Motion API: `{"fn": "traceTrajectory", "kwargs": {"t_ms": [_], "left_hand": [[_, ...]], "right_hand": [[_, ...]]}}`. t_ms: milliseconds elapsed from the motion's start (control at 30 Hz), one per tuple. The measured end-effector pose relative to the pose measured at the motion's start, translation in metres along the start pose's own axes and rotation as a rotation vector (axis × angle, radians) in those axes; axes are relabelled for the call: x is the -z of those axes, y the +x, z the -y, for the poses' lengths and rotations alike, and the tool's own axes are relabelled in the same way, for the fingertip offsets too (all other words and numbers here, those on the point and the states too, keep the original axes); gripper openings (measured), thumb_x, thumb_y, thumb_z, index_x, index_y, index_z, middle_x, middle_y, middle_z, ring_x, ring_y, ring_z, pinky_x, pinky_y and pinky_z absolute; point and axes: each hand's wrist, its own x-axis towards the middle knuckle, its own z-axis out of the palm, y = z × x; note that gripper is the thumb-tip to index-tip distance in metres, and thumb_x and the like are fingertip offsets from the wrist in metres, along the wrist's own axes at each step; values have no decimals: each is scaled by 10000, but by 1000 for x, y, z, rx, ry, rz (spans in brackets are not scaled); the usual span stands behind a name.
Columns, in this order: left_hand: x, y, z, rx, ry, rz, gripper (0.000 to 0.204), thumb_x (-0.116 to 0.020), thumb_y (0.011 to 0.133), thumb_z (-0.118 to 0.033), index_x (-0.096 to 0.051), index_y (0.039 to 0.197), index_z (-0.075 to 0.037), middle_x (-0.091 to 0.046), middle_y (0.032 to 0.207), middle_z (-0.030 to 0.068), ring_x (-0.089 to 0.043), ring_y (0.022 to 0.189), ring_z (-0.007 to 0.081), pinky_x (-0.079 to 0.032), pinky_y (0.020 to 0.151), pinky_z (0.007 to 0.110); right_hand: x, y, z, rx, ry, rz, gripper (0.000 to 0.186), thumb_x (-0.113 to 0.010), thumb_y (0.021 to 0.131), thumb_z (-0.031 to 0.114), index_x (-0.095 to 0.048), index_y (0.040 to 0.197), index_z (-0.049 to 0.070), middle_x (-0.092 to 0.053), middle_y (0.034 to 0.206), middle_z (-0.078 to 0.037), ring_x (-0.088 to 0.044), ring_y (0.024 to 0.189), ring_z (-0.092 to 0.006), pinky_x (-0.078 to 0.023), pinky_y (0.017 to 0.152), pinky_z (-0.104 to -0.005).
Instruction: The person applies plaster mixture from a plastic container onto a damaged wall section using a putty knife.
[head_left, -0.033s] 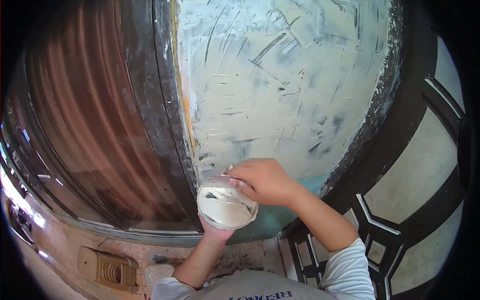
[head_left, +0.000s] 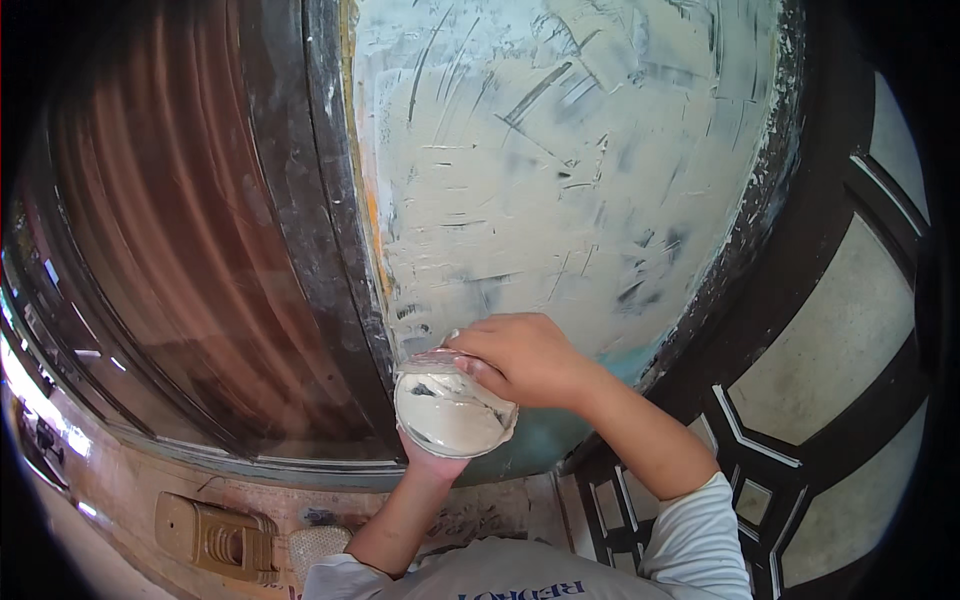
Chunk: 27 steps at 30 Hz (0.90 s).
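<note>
My left hand [head_left: 435,455] holds a round container [head_left: 455,415] of creamy white filler from below, its fingers mostly hidden behind it. My right hand [head_left: 510,355] is closed on a flat scraper [head_left: 438,362] at the container's upper rim, with a smear of white near its fingertips. Behind both hands stands a wall panel [head_left: 530,210] coated unevenly with pale filler, marked by dark streaks and bare bluish patches.
A dark-framed glass panel with a brown curtain [head_left: 190,240] is at left. A dark grille with pale panels [head_left: 800,330] is at right. Below are a dusty tiled floor [head_left: 505,500], a brown plastic stool [head_left: 210,535] and a pale woven object [head_left: 315,545].
</note>
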Motion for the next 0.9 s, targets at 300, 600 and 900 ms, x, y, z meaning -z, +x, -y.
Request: {"fn": "traceTrajectory", "kwargs": {"t_ms": [300,600,900], "left_hand": [[4,-7,-8,54,-25,-72,614,-332,956,-504,-437,1408,-102,-461,1431,133,-445,1314,341,-329,1113,504],[13,-4,-8,-119,71,-286,554,-352,958,-452,-501,1339,-79,-519,1365,146,-499,1251,349,-383,1073,510],[25,-8,-12,-141,58,-347,593,-349,943,-489,-503,1331,-68,-523,1359,147,-499,1251,346,-386,1071,514]], "right_hand": [[-12,-5,-8,-86,-24,233,236,-590,843,135,-577,1074,91,-653,839,-128,-643,817,-354,-493,711,-500],[-51,-28,-53,-575,288,275,425,-550,883,163,-461,1258,-14,-651,988,-259,-644,921,-385,-500,816,-426],[-46,-36,-27,-579,380,223,571,-554,882,189,-346,1375,-10,-633,1035,-277,-618,926,-451,-487,829,-447]]}}
